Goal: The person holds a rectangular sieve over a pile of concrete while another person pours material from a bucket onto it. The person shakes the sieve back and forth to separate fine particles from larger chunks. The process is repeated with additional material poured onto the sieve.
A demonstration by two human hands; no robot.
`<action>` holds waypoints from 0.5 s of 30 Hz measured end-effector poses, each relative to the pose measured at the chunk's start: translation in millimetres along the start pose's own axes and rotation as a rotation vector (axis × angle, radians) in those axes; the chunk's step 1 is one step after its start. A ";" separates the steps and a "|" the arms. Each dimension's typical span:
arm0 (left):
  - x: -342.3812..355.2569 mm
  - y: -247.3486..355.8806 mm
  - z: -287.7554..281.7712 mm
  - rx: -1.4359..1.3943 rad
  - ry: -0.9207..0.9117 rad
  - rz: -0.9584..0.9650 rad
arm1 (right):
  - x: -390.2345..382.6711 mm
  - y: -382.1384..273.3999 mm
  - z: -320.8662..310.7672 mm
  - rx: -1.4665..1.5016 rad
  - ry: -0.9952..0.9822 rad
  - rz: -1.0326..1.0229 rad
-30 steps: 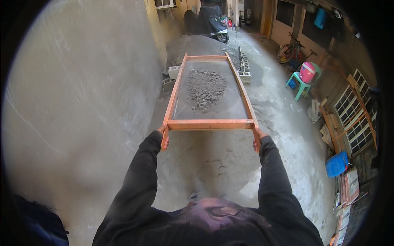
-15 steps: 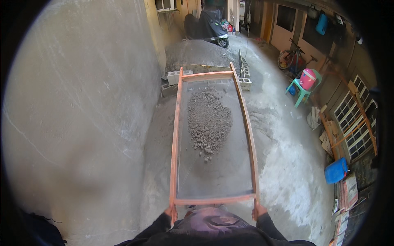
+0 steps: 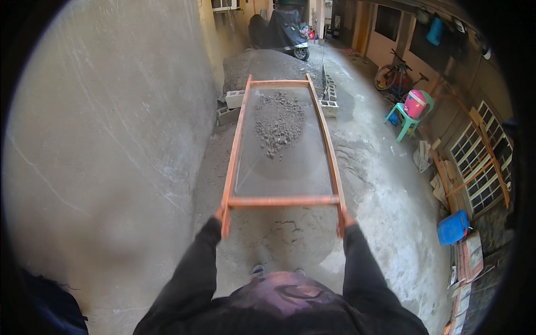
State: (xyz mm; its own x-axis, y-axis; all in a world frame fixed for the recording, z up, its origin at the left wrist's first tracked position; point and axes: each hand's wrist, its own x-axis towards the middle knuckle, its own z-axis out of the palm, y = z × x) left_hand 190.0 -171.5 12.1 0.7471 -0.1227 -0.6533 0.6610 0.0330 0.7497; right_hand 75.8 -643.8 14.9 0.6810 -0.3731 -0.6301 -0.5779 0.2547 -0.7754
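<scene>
A long wooden-framed sieve (image 3: 268, 202) with a fine mesh stretches out in front of me. Closed round the near end of its left rail is my left hand (image 3: 221, 219). My right hand (image 3: 345, 221) grips the matching end of the right rail. On the mesh, toward the far half, lies a heap of grey gravel and lumps (image 3: 279, 120). Both my arms reach forward, and the frame's far end is beside some hollow blocks. What supports that far end is hidden.
Behind the sieve rises a grey sand pile (image 3: 268, 67), with a covered motorcycle (image 3: 285, 30) beyond. Concrete blocks (image 3: 234, 99) flank it. A bare wall (image 3: 111, 139) runs along the left. At right stand a green chair (image 3: 406, 120) with a pink cooler (image 3: 415, 104), a bicycle (image 3: 393, 75) and a blue jug (image 3: 453, 228).
The sieve has moved away from my body, with my arms stretching forward. The gravel has gone along with it toward the sand pile. Both hands keep their grip.
</scene>
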 end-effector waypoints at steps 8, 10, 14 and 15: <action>-83.4 -226.3 -27.2 -0.288 -0.136 -0.308 | -94.8 160.2 -70.0 0.070 0.038 0.086; -68.4 -204.9 -24.1 -0.191 -0.165 -0.260 | -84.8 137.5 -60.6 0.022 0.048 0.071; 16.1 -59.2 -12.1 0.007 0.001 -0.116 | -7.2 29.1 -5.6 -0.041 0.115 0.072; 27.6 -17.8 -10.1 0.085 0.007 0.005 | 3.8 0.2 4.2 -0.030 0.042 -0.003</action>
State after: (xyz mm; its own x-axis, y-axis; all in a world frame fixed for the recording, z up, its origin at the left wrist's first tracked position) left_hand 199.5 -165.5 -20.3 0.7507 -0.1162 -0.6504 0.6494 -0.0510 0.7587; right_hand 80.1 -641.5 12.2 0.6636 -0.4106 -0.6253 -0.5898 0.2271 -0.7750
